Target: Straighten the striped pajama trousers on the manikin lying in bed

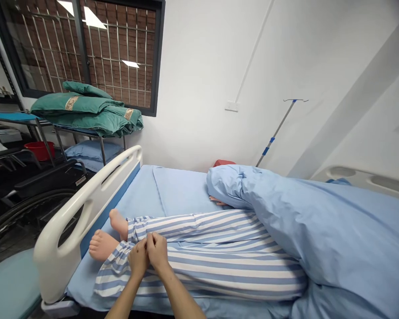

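Observation:
My left hand (pixel 138 259) and my right hand (pixel 158 252) are held together, knuckles up, with fingers curled closed. They are over the lower legs of blue-and-white striped pajama trousers (pixel 226 266). What the fingers hold, if anything, is hidden beneath them; contact with the cloth is unclear. The trousers are on a lying figure, apparently a care manikin, whose bare feet (pixel 103 245) point left toward the footboard. A light blue quilt (pixel 302 221) is folded back over its upper part, and the fingers of a manikin hand (pixel 217 200) show at the quilt's edge.
A cream footboard (pixel 66 212) closes the bed's left end, with a wheelchair (pixel 46 190) beyond it. Green folded quilts (pixel 89 110) lie on a rack under the window. An IV pole (pixel 279 128) stands behind the bed, near a red object (pixel 224 162).

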Tool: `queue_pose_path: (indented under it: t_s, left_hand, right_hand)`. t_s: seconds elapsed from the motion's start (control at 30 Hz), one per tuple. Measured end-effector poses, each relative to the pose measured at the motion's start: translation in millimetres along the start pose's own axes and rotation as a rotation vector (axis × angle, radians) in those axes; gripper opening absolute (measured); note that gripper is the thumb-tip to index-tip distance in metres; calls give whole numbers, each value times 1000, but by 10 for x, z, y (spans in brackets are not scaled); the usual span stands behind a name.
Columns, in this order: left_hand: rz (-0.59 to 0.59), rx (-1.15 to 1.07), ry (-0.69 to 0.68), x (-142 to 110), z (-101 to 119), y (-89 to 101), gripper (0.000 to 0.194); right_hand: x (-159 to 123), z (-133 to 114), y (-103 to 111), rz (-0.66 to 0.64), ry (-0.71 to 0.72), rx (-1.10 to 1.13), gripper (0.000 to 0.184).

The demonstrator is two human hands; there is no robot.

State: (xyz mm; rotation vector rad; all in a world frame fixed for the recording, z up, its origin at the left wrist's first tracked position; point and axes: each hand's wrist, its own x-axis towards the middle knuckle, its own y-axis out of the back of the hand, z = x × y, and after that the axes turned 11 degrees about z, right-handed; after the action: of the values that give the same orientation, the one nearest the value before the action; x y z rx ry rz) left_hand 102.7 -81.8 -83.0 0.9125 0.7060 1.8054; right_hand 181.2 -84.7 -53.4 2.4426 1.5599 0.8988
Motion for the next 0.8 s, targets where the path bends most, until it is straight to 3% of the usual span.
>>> queue_pose_path:
  t_s: [0.27, 0.53, 0.63, 0.8]
  left_hand:
    - [-19, -61, 55, 95, 84, 25, 32]
    - [63, -584, 76, 250, 402, -159, 35]
    - [42, -566, 47, 185, 378, -222, 33]
    - [22, -470, -17, 156, 322, -175, 35]
  right_hand:
    - [-40, 244, -32, 51, -64, 15, 38]
    - [43, 280, 1, 144, -244, 279, 41]
    - [61, 320, -25, 160, -275, 301, 38]
    - [108, 299, 31, 105, -234, 206, 40]
